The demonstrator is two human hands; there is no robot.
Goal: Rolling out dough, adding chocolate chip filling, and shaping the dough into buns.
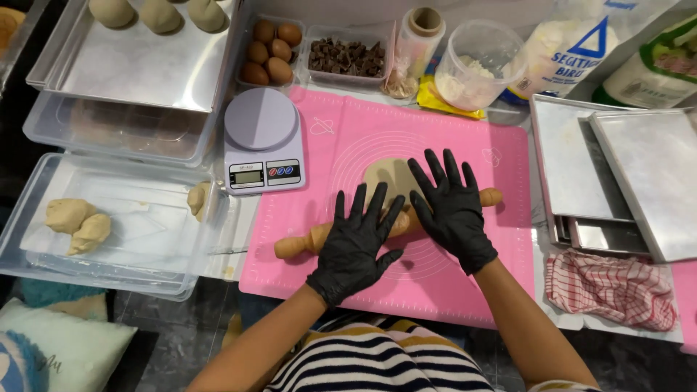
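Floor (181,341): dark marbled stone w/ pale veins, visible btm left and btm right. Light even and bright from above, soft shadows, glare on metal trays (145,65) top left. No walls or windows in view. Pale cushion (51,348) on floor at btm left corner, teal cloth (51,292) just above it. Work surface low, near floor level.

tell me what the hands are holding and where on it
Neither hand grips anything. The left hand and right hand press flat, fingers spread, on the middle of the wooden rolling pin, over the dough.
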